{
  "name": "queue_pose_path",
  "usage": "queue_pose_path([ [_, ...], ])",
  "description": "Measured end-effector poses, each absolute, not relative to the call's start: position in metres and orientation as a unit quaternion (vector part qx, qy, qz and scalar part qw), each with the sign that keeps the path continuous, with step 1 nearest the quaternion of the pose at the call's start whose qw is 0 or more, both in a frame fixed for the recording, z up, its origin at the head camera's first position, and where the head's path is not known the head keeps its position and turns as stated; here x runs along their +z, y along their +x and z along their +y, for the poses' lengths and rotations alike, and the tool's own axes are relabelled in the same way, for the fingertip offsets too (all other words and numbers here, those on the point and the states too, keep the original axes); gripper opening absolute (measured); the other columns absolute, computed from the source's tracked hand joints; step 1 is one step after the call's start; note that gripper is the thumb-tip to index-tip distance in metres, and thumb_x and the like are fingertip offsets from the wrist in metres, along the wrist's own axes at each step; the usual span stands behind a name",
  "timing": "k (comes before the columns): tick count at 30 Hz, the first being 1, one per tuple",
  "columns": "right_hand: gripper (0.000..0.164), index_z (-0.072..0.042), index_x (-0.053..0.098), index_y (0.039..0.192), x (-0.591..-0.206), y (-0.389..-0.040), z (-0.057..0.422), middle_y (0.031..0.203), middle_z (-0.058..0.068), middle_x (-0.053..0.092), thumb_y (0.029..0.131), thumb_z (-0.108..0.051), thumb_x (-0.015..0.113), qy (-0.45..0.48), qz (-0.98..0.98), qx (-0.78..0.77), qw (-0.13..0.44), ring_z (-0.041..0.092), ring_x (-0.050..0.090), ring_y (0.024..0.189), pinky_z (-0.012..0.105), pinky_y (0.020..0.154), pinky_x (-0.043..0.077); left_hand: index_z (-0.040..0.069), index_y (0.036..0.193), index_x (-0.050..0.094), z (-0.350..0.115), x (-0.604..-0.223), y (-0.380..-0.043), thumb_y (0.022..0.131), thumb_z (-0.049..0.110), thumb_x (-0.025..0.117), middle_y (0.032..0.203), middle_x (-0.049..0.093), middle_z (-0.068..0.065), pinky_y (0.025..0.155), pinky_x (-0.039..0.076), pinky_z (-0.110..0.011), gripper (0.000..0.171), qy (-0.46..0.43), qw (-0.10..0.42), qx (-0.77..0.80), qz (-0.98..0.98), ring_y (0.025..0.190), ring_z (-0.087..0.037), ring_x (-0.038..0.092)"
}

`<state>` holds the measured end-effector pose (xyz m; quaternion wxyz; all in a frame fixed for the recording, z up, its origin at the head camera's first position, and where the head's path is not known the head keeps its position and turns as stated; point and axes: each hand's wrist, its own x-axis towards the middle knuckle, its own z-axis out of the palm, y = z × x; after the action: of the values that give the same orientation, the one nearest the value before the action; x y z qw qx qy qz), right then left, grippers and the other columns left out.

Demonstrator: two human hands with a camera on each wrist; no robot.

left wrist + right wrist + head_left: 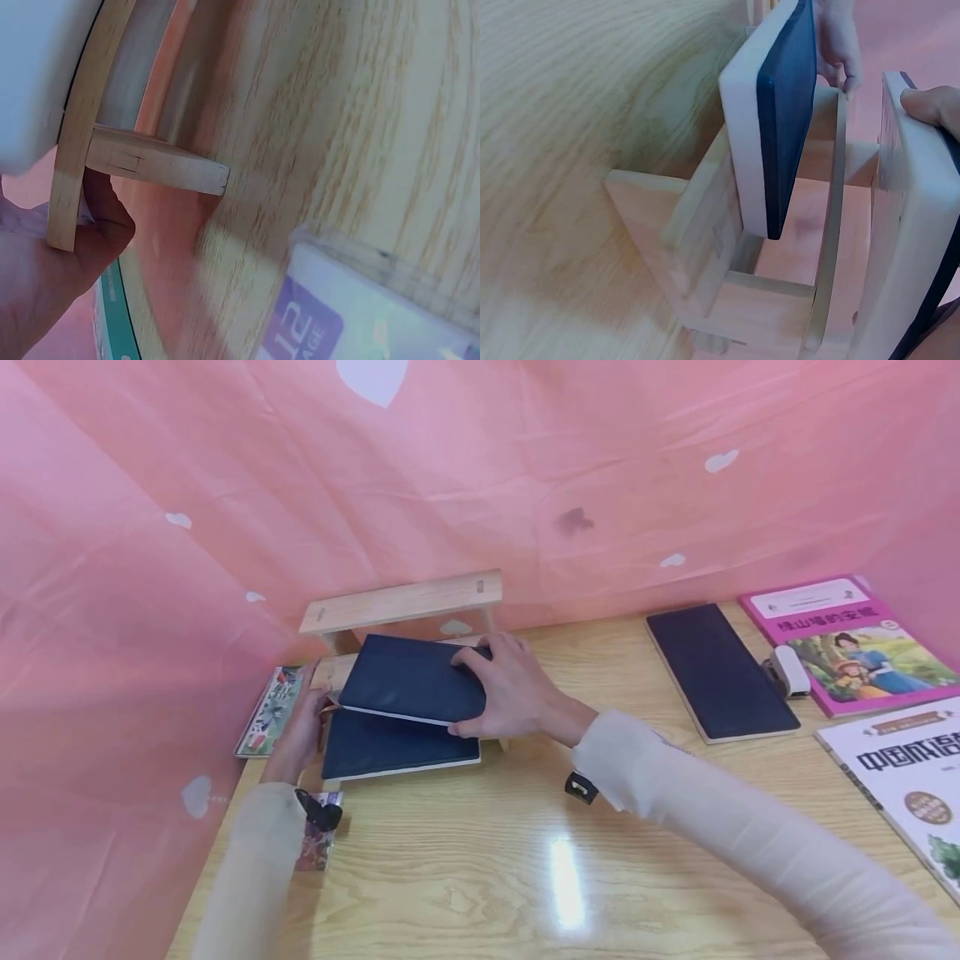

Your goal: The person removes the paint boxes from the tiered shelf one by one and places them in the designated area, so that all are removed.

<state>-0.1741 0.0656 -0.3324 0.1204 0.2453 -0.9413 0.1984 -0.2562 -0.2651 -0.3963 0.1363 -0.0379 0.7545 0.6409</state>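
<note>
My right hand holds a dark blue notebook by its right edge, thumb on the near side and fingers over the cover. It is tilted above the light wooden book rack. In the right wrist view, that notebook's white page edge hangs over the rear slot of the rack. A second dark blue notebook leans in the front slot, its page edge toward the right. At the rack's left end, my left hand grips the wood; the end of a slat lies against its fingers.
A third dark blue notebook lies on the table at the right, beside a small white and black device, a pink picture book and a white book. A patterned book lies left of the rack. Pink fabric hangs behind.
</note>
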Motion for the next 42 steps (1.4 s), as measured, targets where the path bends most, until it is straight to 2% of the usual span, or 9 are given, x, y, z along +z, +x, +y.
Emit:
queue_pose_path([
  [4,0.076,-0.024,0.049,0.12,-0.333,-0.166,0.075,0.118,0.009,0.041,0.059,-0.068,0.063,0.24,-0.942,0.199,0.122,0.024,0.035,0.11,0.044,0.094,0.024,0.054,0.137,0.005,-0.265,-0.397,-0.257,0.092,0.038,0.037,0.148,0.014,-0.008,0.098,0.019,-0.044,0.057,-0.034,0.141,0.643,0.752,0.122,-0.028,0.026],
  [8,0.077,-0.024,0.05,0.12,-0.334,-0.159,0.087,0.118,0.009,0.042,0.058,-0.067,0.064,0.235,-0.942,0.2,0.133,0.025,0.036,0.108,0.044,0.093,0.025,0.059,0.134,0.006,-0.265,-0.398,-0.258,0.092,0.04,0.037,0.15,0.007,-0.007,0.102,0.012,-0.049,0.056,-0.037,0.145,0.641,0.753,0.129,-0.029,0.018],
  [10,0.077,-0.023,0.05,0.119,-0.333,-0.156,0.092,0.119,0.01,0.042,0.057,-0.066,0.066,0.233,-0.941,0.202,0.14,0.026,0.036,0.11,0.045,0.093,0.025,0.058,0.134,0.005,-0.265,-0.4,-0.258,0.092,0.041,0.038,0.15,0.008,-0.008,0.102,0.015,-0.049,0.056,-0.038,0.146,0.643,0.751,0.129,-0.03,0.019],
  [13,0.077,-0.023,0.051,0.118,-0.333,-0.152,0.101,0.12,0.011,0.043,0.056,-0.065,0.067,0.232,-0.938,0.207,0.153,0.027,0.036,0.11,0.046,0.092,0.025,0.059,0.134,0.006,-0.266,-0.399,-0.258,0.091,0.043,0.039,0.148,0.011,-0.008,0.098,0.022,-0.043,0.056,-0.036,0.142,0.641,0.753,0.127,-0.027,0.023],
  [17,0.076,-0.022,0.052,0.118,-0.331,-0.146,0.115,0.12,0.012,0.043,0.056,-0.063,0.069,0.225,-0.938,0.209,0.162,0.028,0.037,0.109,0.047,0.092,0.024,0.058,0.134,0.008,-0.266,-0.397,-0.258,0.091,0.043,0.038,0.147,0.016,-0.008,0.09,0.026,-0.036,0.054,-0.024,0.135,0.638,0.757,0.123,-0.024,0.027],
  [23,0.078,-0.02,0.051,0.121,-0.333,-0.131,0.139,0.122,0.014,0.042,0.056,-0.061,0.07,0.196,-0.943,0.217,0.159,0.03,0.036,0.111,0.05,0.091,0.024,0.059,0.133,0.007,-0.265,-0.395,-0.256,0.092,0.042,0.037,0.147,0.016,-0.009,0.088,0.026,-0.035,0.054,-0.028,0.146,0.639,0.754,0.122,-0.026,0.026],
  [30,0.076,-0.019,0.053,0.119,-0.341,-0.118,0.171,0.124,0.017,0.039,0.056,-0.056,0.074,0.18,-0.94,0.229,0.178,0.032,0.034,0.113,0.052,0.087,0.026,0.055,0.136,0.003,-0.266,-0.393,-0.255,0.094,0.037,0.034,0.148,0.014,-0.011,0.087,0.029,-0.034,0.056,-0.034,0.146,0.645,0.75,0.123,-0.03,0.026],
  [42,0.077,-0.017,0.052,0.12,-0.355,-0.1,0.218,0.125,0.017,0.037,0.057,-0.051,0.077,0.13,-0.946,0.249,0.162,0.035,0.029,0.116,0.053,0.088,0.021,0.059,0.133,0.004,-0.265,-0.396,-0.255,0.093,0.044,0.035,0.147,0.013,-0.011,0.088,0.028,-0.035,0.053,-0.04,0.155,0.636,0.755,0.123,-0.03,0.026],
])
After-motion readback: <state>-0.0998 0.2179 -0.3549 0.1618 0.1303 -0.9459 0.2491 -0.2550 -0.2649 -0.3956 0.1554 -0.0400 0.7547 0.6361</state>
